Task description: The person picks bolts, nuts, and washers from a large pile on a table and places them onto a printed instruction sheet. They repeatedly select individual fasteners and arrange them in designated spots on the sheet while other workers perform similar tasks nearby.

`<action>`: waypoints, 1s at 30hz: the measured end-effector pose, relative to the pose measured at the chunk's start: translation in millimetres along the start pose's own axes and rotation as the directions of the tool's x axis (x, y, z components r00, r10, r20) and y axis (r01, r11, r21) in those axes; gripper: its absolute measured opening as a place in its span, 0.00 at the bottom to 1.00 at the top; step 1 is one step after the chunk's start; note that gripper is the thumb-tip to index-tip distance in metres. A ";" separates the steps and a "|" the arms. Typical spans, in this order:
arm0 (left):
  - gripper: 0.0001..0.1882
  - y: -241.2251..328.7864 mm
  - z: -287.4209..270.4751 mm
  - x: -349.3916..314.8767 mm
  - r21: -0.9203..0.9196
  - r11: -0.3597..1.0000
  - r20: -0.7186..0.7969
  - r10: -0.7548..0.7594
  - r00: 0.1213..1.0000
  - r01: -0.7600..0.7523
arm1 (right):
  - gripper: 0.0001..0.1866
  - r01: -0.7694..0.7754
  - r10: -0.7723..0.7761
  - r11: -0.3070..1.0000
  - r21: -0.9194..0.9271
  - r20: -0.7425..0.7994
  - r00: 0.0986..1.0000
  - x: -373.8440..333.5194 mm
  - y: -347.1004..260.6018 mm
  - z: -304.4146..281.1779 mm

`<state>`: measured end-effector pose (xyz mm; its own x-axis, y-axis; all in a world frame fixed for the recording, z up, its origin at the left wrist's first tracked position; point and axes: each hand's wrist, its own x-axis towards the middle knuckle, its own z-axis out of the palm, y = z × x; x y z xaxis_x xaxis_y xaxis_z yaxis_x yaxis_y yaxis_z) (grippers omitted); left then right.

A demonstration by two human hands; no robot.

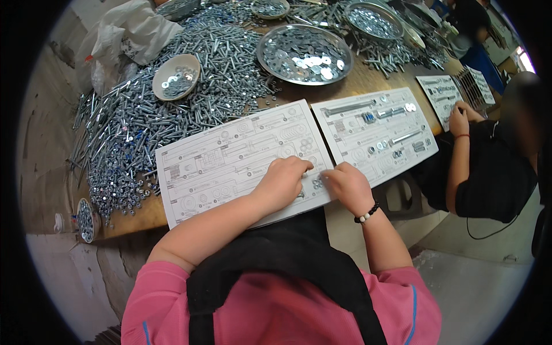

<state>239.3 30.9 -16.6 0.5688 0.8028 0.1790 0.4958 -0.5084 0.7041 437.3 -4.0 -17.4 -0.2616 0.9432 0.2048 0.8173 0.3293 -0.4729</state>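
Across the front edge of the table lies a white board point(241, 152) printed with outline drawings of fasteners. My left hand point(283, 181) rests on its right part, fingers curled and closed; I cannot make out what they hold, if anything. Close beside it, my right hand point(349, 187) bends its fingers together over the board's right edge, and their tips hide whatever is between them. A few small metal nuts point(317, 183) sit on the board between my hands. Immediately right, a second white board point(359, 152) carries a long bolt point(349, 107), washers point(410, 107) and other hardware on its drawings.
A big heap of bolts point(213, 69) covers the table's left, with loose nuts point(118, 192) at its front. A steel bowl of washers point(261, 63), a cream bowl point(156, 86) and a plastic bag point(135, 29) stand behind. A co-worker's hand point(460, 121) works over another board point(440, 109) at right.
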 end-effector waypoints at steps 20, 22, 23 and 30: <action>0.20 -116.7 -164.9 -224.5 -0.042 0.822 -0.729 -0.415 0.545 0.568 | 0.10 0.085 -0.254 0.909 0.409 0.378 0.890 114.9 -94.0 50.8; 0.23 -132.0 -183.3 -234.9 -0.039 0.766 -0.741 -0.452 0.496 0.641 | 0.10 0.079 -0.265 0.914 0.397 0.440 0.858 126.4 -108.2 65.8; 0.24 -139.2 -192.3 -233.4 -0.001 0.768 -0.750 -0.424 0.508 0.641 | 0.11 0.062 -0.260 0.916 0.395 0.471 0.843 131.9 -115.3 72.7; 0.17 -190.3 -245.1 -195.2 0.194 0.692 -0.669 -0.424 0.610 0.695 | 0.12 -0.026 -0.276 0.887 0.462 0.574 0.771 157.7 -158.1 107.5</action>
<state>-126.9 47.4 -17.1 -0.3030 0.9139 0.2703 0.8661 0.1457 0.4782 211.7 97.4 -2.4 -0.7221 0.6613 -0.2031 0.4944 0.2880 -0.8202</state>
